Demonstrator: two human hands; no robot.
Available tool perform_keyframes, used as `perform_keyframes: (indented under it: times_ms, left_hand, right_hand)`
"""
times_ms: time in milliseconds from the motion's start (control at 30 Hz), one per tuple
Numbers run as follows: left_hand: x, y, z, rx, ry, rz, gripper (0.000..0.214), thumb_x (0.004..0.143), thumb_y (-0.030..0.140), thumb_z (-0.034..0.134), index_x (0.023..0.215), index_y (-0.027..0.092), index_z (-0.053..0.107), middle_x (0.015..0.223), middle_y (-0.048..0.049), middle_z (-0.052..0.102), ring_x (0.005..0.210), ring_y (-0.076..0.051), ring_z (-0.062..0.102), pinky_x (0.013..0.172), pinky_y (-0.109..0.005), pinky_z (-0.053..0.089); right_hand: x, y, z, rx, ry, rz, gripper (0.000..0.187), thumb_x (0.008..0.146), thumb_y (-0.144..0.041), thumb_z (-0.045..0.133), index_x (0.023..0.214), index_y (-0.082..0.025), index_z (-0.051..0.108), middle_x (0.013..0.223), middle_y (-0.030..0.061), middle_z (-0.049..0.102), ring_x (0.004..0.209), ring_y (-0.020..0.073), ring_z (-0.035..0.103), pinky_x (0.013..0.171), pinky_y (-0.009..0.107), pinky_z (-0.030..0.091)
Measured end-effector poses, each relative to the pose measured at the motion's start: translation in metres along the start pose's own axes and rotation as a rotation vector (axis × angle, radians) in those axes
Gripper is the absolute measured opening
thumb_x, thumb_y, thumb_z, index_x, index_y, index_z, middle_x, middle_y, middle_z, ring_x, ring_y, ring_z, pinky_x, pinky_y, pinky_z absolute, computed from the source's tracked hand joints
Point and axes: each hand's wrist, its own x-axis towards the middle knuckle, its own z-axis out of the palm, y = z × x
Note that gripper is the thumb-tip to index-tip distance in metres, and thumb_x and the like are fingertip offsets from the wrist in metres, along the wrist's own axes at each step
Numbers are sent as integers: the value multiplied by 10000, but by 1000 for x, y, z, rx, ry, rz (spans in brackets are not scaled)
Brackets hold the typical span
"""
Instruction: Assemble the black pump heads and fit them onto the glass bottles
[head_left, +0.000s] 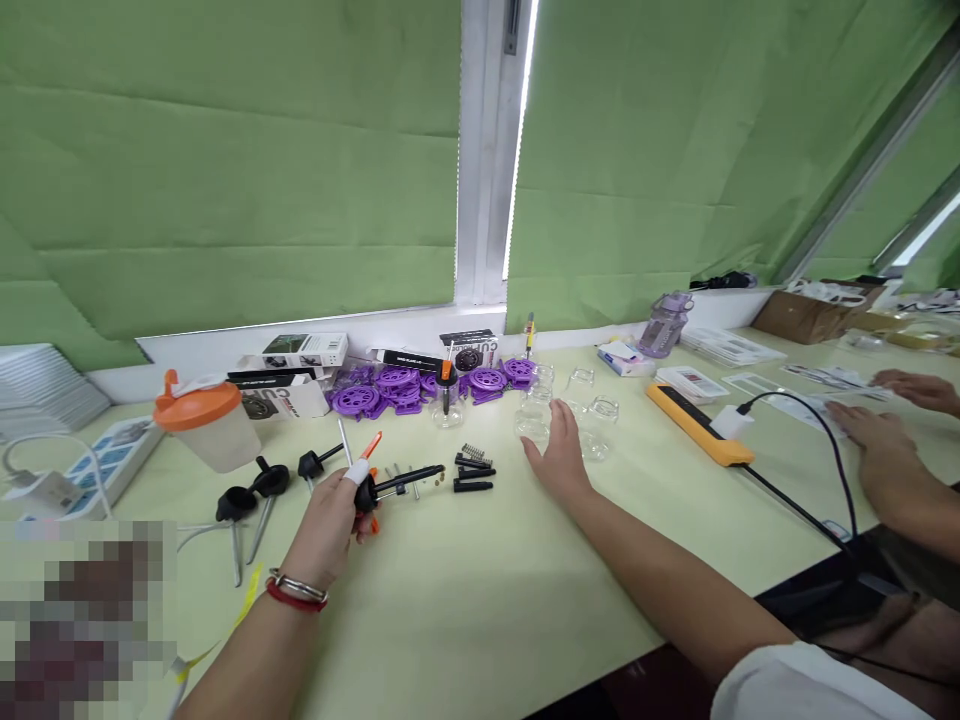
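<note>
My left hand [330, 520] is wrapped round a black part with a round base, a long rod and orange tabs [405, 481], its rod pointing right. My right hand [559, 455] is open, with thumb and fingers apart at the near edge of several clear containers [531, 420]; whether it touches one I cannot tell. Between my hands lie several short black tubes [472, 487], with springs [474, 452] just behind them. Thin metal pins [415, 488] lie beyond the held part. Left of my left hand are black knobs with metal rods [271, 480].
Purple plastic parts [397, 385] are piled by the wall beside printed boxes [307, 350]. An orange-lidded cup [217, 440] and a white power strip [120, 455] stand left. To the right lies an orange power strip [697, 425]; beyond it are another person's hands [874, 430].
</note>
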Motion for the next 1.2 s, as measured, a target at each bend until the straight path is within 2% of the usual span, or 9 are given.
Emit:
perform_keyframes:
  times_ms: [167,300,433,567,667,733,833,933,1200]
  left_hand:
    - [-8,1,7,-8,-110,12,313,747,477,569,710,180,479,528,32,551,331,-75,414,309,-204,331]
    - [-15,-1,12,18,-239,43,361,786,536,523,736,182,475,547,27,557,324,-81,415,324,-231,369]
    - [-25,5,5,85,-115,344,365,822,498,508,1033,203,475,653,22,579,460,-123,524,459,-260,449]
    - [-34,12,0,264,15,666,481,647,362,720,1069,206,548,971,-77,616,776,-193,593,733,-328,495]
    - [-32,10,3,468,-110,566,385,589,317,759,938,212,636,851,-52,634,715,-194,566,708,-330,478]
    - [-25,3,6,512,-174,378,320,604,342,744,875,209,638,731,-19,620,638,-179,551,625,-311,465]
    - [-10,-7,8,399,-138,113,335,585,368,746,819,181,597,698,-20,630,613,-186,583,566,-301,465]
    - [-1,-12,7,356,-136,-20,295,590,389,736,708,167,582,629,-41,640,574,-189,582,541,-304,455]
    - [-10,-30,11,234,-45,27,306,593,314,754,858,184,673,841,-80,690,771,-225,639,718,-357,497]
  right_hand:
    - [-27,-79,-11,-61,-153,-639,485,871,-327,545,1328,-195,451,1386,129,443,1326,315,305,1060,516,306]
    - [-40,-116,-3,-70,-250,-852,390,901,-140,449,1286,-167,503,1081,132,641,1023,256,545,900,448,412]
    - [-33,-127,-17,77,-299,-633,279,929,-177,398,1117,-160,605,892,112,652,827,220,560,772,391,438]
    - [-18,-129,-39,436,-680,-264,227,922,-244,419,856,-199,632,755,21,582,698,152,526,623,272,429]
    - [-15,-126,-33,589,-972,-13,218,859,-251,492,679,-182,594,600,-24,484,539,104,410,506,223,338]
    - [-18,-122,-18,647,-1037,126,162,826,-237,522,709,-171,612,593,-25,498,533,99,403,504,220,325]
    - [-30,-117,6,667,-939,278,123,808,-223,540,855,-161,634,650,-8,570,592,115,479,563,235,375]
    - [-43,-113,23,622,-801,281,145,827,-257,525,868,-166,629,721,14,610,653,138,529,613,262,412]
    - [-58,-108,35,495,-626,189,157,843,-290,522,901,-194,632,795,28,643,732,175,570,687,309,445]
